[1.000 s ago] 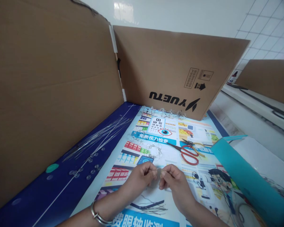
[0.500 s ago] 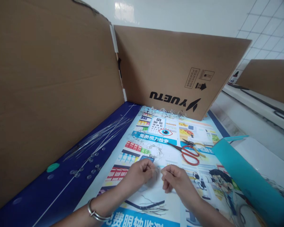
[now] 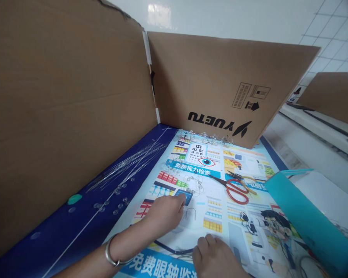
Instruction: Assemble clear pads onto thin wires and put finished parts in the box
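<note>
My left hand [image 3: 166, 214], with a metal bangle on its wrist, is closed over the poster, its fingertips near a thin bent wire loop [image 3: 190, 213]. What it pinches is too small to make out. Lower down, my right hand [image 3: 216, 256] has curled fingers over the thin dark wire pieces [image 3: 185, 253] at the poster's lower part; its fingertips and anything in them are hidden. Beyond my left hand lies a ring of clear beads and wire [image 3: 194, 184]. Red-handled scissors [image 3: 234, 190] lie to its right, beside a yellow-handled tool [image 3: 251, 184].
Cardboard panels [image 3: 208, 81] stand at the back and left. Clear strands [image 3: 127, 166] and round clear beads [image 3: 120, 200] lie on the blue surface at left, near a green piece [image 3: 74, 199]. A teal folder [image 3: 307, 216] lies at right; clear pieces [image 3: 208, 137] line the back panel.
My hands have moved apart. My right hand has come down toward the wire pieces, and my left hand has shifted slightly. The wire loop now shows on the poster. The view has shifted a little.
</note>
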`<state>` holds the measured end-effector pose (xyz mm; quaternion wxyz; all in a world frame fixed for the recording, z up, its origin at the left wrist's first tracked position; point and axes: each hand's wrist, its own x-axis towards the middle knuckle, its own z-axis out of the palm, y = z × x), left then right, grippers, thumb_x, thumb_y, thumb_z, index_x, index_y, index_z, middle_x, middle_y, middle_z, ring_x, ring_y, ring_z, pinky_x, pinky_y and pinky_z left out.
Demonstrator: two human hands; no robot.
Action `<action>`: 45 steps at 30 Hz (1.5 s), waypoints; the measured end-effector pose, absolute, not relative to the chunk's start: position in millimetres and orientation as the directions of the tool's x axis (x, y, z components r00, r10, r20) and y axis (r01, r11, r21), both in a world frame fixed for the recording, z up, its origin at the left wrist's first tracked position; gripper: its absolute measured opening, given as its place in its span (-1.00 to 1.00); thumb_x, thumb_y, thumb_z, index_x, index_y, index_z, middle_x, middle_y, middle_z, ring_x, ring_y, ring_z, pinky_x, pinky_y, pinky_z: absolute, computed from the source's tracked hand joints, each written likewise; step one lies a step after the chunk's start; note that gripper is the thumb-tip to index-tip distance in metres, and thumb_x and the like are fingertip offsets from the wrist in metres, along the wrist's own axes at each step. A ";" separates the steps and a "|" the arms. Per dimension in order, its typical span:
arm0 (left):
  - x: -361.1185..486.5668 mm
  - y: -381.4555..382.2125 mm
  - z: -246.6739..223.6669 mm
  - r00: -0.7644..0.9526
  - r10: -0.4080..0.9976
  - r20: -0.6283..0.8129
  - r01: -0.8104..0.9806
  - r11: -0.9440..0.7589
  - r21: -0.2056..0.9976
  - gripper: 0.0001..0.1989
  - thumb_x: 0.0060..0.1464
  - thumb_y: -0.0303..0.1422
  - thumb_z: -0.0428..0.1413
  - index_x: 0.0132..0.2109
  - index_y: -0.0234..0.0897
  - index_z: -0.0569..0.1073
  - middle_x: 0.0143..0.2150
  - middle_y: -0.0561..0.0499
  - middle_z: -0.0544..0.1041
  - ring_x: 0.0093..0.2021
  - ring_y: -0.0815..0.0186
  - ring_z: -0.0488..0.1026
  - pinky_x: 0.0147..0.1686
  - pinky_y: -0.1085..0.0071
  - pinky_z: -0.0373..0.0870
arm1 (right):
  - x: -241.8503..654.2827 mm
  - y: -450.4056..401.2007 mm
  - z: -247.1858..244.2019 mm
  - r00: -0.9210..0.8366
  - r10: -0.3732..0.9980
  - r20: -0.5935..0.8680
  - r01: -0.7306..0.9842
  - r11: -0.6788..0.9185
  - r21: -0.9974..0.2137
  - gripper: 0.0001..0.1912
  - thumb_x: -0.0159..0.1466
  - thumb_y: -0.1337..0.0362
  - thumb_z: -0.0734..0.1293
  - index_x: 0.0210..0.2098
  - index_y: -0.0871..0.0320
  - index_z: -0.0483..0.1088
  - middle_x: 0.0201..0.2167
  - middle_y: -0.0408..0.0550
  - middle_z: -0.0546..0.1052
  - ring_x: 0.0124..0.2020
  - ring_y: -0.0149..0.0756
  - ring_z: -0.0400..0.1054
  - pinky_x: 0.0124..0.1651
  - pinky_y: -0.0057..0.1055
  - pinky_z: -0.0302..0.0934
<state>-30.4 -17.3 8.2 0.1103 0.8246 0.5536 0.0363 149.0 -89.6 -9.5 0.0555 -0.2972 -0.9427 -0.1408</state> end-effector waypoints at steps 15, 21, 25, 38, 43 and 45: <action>-59.9 -6.7 50.1 0.476 0.874 -0.097 0.855 -0.434 0.285 -0.75 0.15 -0.26 -0.12 -0.32 -0.17 0.43 -0.39 0.01 0.54 -0.36 0.20 0.47 -0.44 0.43 0.18 | 157.6 -65.6 42.0 -0.711 0.629 -0.316 0.696 0.693 -0.187 -0.93 0.04 0.41 0.25 -0.46 0.16 0.35 -0.46 -0.14 0.49 -0.52 -0.38 0.33 -0.60 -0.44 -0.15; -52.3 -19.2 51.5 0.604 0.786 -0.131 0.766 -0.528 0.368 -0.81 0.12 -0.28 -0.04 -0.36 -0.18 0.43 -0.35 0.06 0.53 -0.34 0.24 0.45 -0.42 0.44 0.16 | 156.3 -73.6 41.0 -0.723 0.643 -0.252 0.686 0.710 -0.158 -0.95 0.09 0.34 0.26 -0.43 0.16 0.36 -0.43 -0.10 0.48 -0.46 -0.29 0.35 -0.54 -0.43 -0.07; -50.1 -20.8 51.4 0.606 0.783 -0.141 0.774 -0.539 0.332 -0.81 0.11 -0.31 -0.03 -0.38 -0.21 0.43 -0.35 0.04 0.53 -0.34 0.22 0.45 -0.46 0.42 0.13 | 149.9 -88.5 21.3 -0.791 0.586 -0.176 0.590 0.807 0.033 -0.95 0.04 0.43 0.32 -0.45 0.22 0.36 -0.51 -0.04 0.46 -0.53 -0.24 0.34 -0.57 -0.42 -0.07; -61.2 -20.5 58.2 0.643 0.757 -0.116 0.757 -0.604 0.250 -0.74 0.16 -0.33 -0.09 -0.41 -0.22 0.43 -0.40 0.04 0.53 -0.42 0.24 0.44 -0.48 0.42 0.11 | 148.4 -80.9 27.9 -0.765 0.572 -0.295 0.601 0.799 -0.009 -0.92 0.05 0.42 0.30 -0.42 0.21 0.38 -0.49 -0.05 0.50 -0.57 -0.29 0.34 -0.63 -0.41 -0.29; -59.2 -24.9 66.9 0.663 0.739 -0.119 0.737 -0.617 0.276 -0.75 0.14 -0.36 -0.07 -0.43 -0.23 0.44 -0.41 0.03 0.52 -0.42 0.26 0.43 -0.47 0.42 0.11 | 156.1 -72.4 44.6 -0.684 0.661 -0.308 0.729 0.612 -0.307 -0.91 0.04 0.44 0.23 -0.48 0.16 0.33 -0.49 -0.18 0.51 -0.57 -0.44 0.29 -0.61 -0.50 -0.19; -56.0 -27.6 68.8 0.690 0.716 -0.111 0.707 -0.633 0.316 -0.76 0.12 -0.40 -0.06 -0.44 -0.24 0.45 -0.42 0.03 0.51 -0.41 0.28 0.43 -0.46 0.43 0.13 | 160.8 -68.4 41.8 -0.676 0.687 -0.266 0.720 0.539 -0.437 -0.89 0.02 0.47 0.20 -0.52 0.15 0.29 -0.56 -0.23 0.46 -0.58 -0.50 0.23 -0.60 -0.57 -0.15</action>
